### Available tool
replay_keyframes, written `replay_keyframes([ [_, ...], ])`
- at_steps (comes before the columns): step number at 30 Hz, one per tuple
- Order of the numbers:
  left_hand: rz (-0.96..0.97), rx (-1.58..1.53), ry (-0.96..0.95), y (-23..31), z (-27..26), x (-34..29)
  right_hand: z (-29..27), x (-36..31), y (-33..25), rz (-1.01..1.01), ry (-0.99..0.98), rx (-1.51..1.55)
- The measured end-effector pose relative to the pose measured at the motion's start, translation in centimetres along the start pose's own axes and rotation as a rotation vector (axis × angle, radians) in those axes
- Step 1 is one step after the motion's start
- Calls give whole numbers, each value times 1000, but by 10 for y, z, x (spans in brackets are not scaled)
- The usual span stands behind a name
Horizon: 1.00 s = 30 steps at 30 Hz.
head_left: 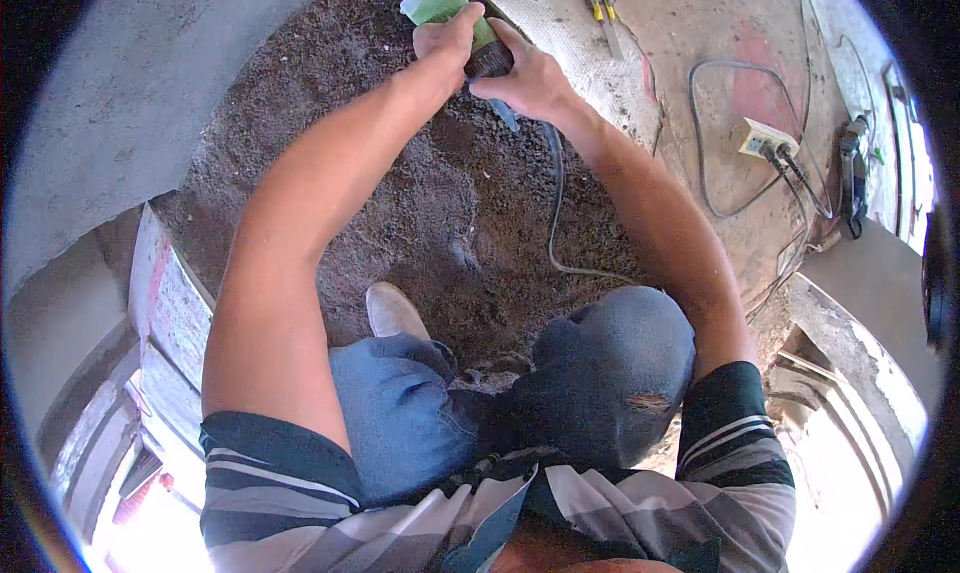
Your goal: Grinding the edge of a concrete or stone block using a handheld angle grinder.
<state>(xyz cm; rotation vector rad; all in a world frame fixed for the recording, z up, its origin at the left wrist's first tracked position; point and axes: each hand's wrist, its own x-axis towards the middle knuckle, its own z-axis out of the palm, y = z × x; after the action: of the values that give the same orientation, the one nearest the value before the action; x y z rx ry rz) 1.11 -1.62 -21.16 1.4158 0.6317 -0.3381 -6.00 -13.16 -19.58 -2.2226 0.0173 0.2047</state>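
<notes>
The left hand [446, 41] and right hand [528, 79] grip the green tool [487, 60], so the cable [557, 198] near it should lie slack.

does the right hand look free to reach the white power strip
Probably not without letting go: the right hand grips the green tool, though nothing tall seems to stand between that hand and the white power strip.

Far is a long green tool [484, 36] with a dark part. Near are blue denim jeans [395, 403] and a black, grey and white striped shirt [640, 503].
</notes>
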Motion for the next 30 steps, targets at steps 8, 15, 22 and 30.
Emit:
replay_keyframes([
  [8, -50, -18, -84, -16, 0, 2, -4, -12, 1, 6, -20, -13],
  [15, -54, -31, -156, -13, 1, -36, -12, -34, 0, 116, -83, 43],
  [22, -67, -18, -168, -21, 1, -51, -14, -52, 6, 0, -20, -45],
  [30, -50, 15, -154, -41, 3, -45, -19, -64, 7, 72, -95, 38],
])
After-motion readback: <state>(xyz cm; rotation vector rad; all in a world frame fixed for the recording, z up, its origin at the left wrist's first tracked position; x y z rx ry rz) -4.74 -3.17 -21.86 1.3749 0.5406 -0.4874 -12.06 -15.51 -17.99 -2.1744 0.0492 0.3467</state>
